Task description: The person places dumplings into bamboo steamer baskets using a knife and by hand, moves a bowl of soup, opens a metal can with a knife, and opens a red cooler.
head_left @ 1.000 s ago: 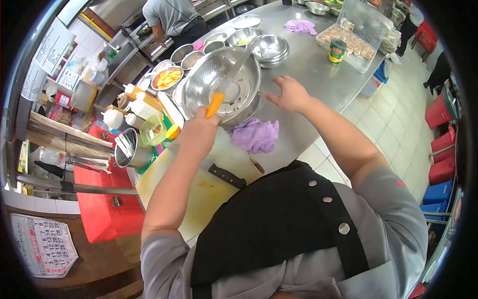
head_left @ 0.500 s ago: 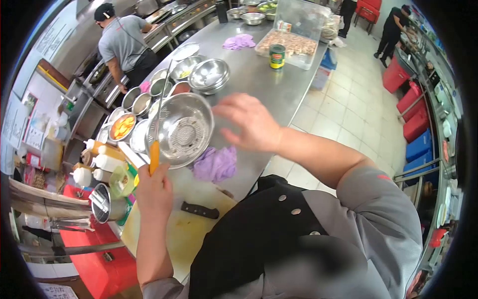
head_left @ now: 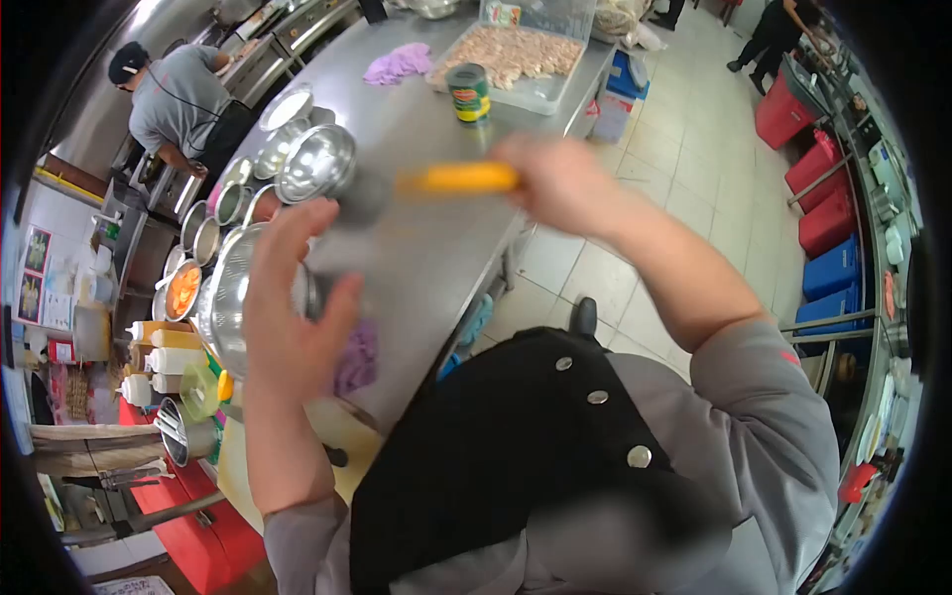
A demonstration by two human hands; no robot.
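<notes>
My right hand (head_left: 550, 183) is closed around the handle of an orange-handled knife (head_left: 461, 178), held above the steel table. Motion smears its blade, which points left. My left hand (head_left: 288, 307) is raised with thumb and fingers apart, holding nothing. Behind it sits a perforated steel colander (head_left: 230, 297), partly covered by the hand. A purple cloth (head_left: 357, 359) lies just right of my left hand. Below is a yellowish cutting board (head_left: 347, 421), where the black handle of another knife (head_left: 337, 457) shows only in part behind my forearm.
Stacked steel bowls (head_left: 317, 164) and a container of orange slices (head_left: 183, 290) line the left side, near squeeze bottles (head_left: 174, 359). Farther back stand a green can (head_left: 468, 94) and a clear tub of chopped meat (head_left: 516, 59). A co-worker (head_left: 183, 99) works at the stove.
The orange-handled knife has passed from my left hand to my right. My left hand has opened and risen in front of the colander. The view has shifted, so the table things appear farther left.
</notes>
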